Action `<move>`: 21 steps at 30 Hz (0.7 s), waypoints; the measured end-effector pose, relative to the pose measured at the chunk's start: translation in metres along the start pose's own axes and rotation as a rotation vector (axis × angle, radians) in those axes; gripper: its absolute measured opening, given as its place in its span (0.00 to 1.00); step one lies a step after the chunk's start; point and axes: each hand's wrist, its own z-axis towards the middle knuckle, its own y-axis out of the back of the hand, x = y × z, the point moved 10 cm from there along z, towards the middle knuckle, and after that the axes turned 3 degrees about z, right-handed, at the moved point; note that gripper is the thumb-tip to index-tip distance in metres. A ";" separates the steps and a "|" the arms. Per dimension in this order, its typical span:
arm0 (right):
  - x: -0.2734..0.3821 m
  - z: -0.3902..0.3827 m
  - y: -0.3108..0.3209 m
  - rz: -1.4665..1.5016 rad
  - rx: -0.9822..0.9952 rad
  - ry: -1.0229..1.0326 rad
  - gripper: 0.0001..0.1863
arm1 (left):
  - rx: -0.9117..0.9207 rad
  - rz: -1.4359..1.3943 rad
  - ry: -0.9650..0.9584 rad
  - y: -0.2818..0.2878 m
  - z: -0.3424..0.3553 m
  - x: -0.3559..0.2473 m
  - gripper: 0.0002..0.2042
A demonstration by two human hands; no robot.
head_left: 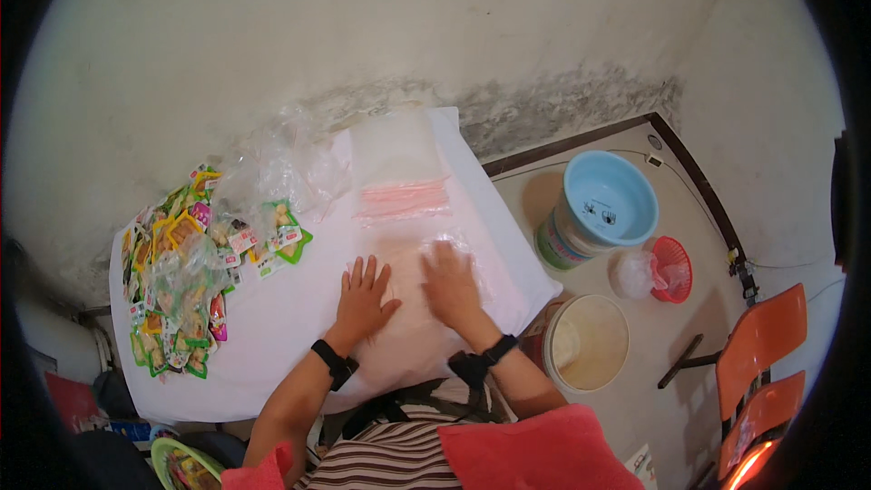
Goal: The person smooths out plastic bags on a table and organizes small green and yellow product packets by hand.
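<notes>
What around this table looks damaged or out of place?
The lower wall behind the table looks damaged: dark and blotchy, unlike the paler surface above. The colorful packets at the table's left lie in a jumbled heap, untidy compared with the neatly laid pink-edged bags.

A light-blue plastic basin partly hides a green-and-white container. Just below the basin in view stand a red plastic basket and an off-white bucket. Orange chairs are farther to its lower right, a light-green basket well apart to its lower left.
</notes>
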 end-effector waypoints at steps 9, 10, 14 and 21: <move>0.002 0.037 -0.054 0.038 0.158 0.119 0.31 | -0.031 -0.006 0.015 0.005 0.001 -0.004 0.33; -0.011 0.036 -0.053 0.004 0.170 0.060 0.31 | -0.029 0.007 0.012 0.005 0.001 -0.004 0.33; -0.052 0.028 -0.048 -0.019 0.241 -0.084 0.33 | -0.020 0.030 0.013 0.004 -0.001 -0.003 0.33; -0.112 0.017 -0.017 -0.082 0.133 -0.281 0.34 | -0.064 0.045 -0.029 0.008 0.002 -0.009 0.33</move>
